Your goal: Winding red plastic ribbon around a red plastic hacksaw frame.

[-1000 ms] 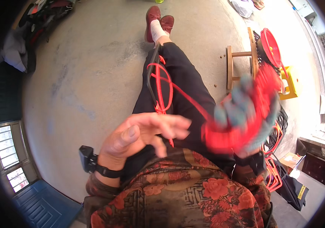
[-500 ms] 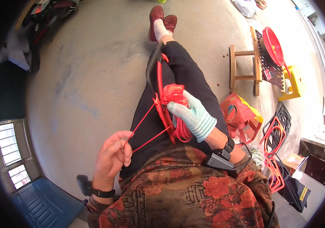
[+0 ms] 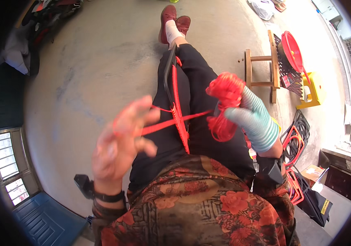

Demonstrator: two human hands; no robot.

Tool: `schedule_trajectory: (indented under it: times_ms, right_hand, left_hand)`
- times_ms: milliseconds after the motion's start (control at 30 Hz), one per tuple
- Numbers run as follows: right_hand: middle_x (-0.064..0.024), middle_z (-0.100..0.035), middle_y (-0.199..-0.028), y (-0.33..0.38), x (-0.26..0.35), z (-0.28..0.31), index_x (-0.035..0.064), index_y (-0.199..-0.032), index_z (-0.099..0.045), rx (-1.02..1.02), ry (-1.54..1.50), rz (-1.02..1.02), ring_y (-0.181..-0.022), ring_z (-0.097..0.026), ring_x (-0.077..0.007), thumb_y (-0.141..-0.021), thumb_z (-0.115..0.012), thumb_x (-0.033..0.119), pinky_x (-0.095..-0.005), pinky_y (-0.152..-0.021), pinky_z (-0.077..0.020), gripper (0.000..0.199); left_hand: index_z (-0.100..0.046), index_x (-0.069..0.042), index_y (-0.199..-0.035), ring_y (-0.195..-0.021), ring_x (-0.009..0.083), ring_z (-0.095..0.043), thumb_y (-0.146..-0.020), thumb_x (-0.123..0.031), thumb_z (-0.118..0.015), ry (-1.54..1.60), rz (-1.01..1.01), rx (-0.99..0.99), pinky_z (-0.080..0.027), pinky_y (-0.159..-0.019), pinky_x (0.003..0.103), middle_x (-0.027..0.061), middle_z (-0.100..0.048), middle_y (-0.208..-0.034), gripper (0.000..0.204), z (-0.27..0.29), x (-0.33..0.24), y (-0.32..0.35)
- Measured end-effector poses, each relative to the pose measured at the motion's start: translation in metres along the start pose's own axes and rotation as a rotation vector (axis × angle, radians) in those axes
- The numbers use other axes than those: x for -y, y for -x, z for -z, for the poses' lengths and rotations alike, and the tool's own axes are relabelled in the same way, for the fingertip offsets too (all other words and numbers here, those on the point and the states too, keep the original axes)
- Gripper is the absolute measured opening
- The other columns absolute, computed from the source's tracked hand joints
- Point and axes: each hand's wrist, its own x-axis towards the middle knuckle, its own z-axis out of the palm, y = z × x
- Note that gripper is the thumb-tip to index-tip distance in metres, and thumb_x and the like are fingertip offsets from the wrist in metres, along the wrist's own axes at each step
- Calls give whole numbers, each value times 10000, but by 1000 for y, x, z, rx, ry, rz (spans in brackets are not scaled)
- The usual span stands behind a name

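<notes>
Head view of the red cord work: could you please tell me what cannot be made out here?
- Left hand: motion-blurred, so its grip on the red strand is unclear.
- Right hand: the striped glove covers its fingers.
- Red cord bundle: tangled, blurred, loops uncountable.
- Frame on the lap: its near end is hidden behind the floral shirt.

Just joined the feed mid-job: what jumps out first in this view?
The bright red cord bundle stands out at centre right, gripped by the right hand in a pale striped glove. A red strand runs taut from it across the dark trousers to the bare left hand, blurred at centre left. Behind, at upper right, a wooden stool stands on the concrete floor beside a red round fan-like object.
</notes>
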Motion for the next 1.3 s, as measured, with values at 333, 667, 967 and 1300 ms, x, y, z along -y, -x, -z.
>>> schedule_trajectory:
  times_ms: [333, 667, 967, 1300]
  right_hand:
    - [-159, -596, -1070, -66, -39, -48, 54, -1296, -508, -123, 963, 507, -1010, -613, -354, -710, -745, 54, -438, -809, -540, 632]
    - [-200, -597, -1224, -51, -32, -24, -10, -1308, -509, -328, 554, 590, -1115, -627, -309, -672, -855, 160, -365, -961, -500, 744]
    - [-129, -602, -1046, -51, -2, -79, 53, -908, -629, 222, 886, 1011, -1055, -565, -326, -692, -768, 210, -446, -1003, -404, 301]
    - [-125, -687, -852, 33, -10, -35, -7, -946, -690, 501, 57, 462, -802, -670, -276, -855, -740, 85, -376, -754, -527, 139]
  left_hand:
    - [-492, 32, -1335, -1018, 142, -605, -920, -46, -634, -356, 300, -323, -524, -850, 294, 81, -613, -1195, 446, 20, 48, -43]
    - [-549, -70, -1271, -1041, 185, -641, -988, -279, -563, 248, 174, -477, -544, -622, 293, 78, -648, -1183, 352, 51, 6, -49]
    - [-418, 16, -1269, -655, 190, -541, -1013, -365, -517, -5, -212, -51, -532, -680, 344, 145, -549, -897, 470, -27, -77, 5]
    - [-618, -36, -989, -702, 78, -562, -837, -144, -742, -851, 213, -428, -478, -666, 254, -11, -607, -807, 225, 9, 18, -17]
